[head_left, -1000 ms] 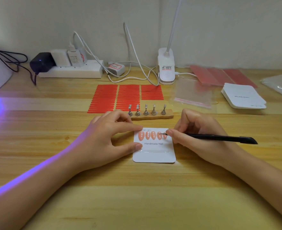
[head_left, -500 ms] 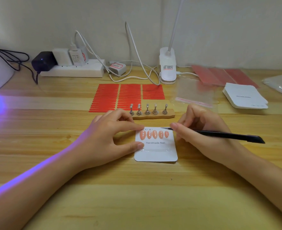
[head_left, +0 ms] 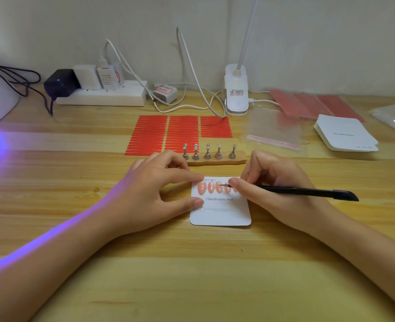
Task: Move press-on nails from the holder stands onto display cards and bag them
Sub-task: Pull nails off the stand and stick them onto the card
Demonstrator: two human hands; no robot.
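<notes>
My left hand (head_left: 154, 194) pins the display card (head_left: 219, 214) flat between us so it won't slide, while my right hand (head_left: 268, 189) grips the tweezers (head_left: 308, 192), nudging the nails (head_left: 211, 188) straight.

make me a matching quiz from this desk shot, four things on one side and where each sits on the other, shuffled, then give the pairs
Things:
1. display card
2. black tool
3. holder stands
4. stack of blank cards

Places:
A. far right of the desk, beside a clear bag
B. standing in a row on a wooden strip behind the card
C. held in the right hand, tip over the nails
D. flat on the desk, pinned at its left edge by the left hand

Pairs: 1-D, 2-C, 3-B, 4-A
</notes>
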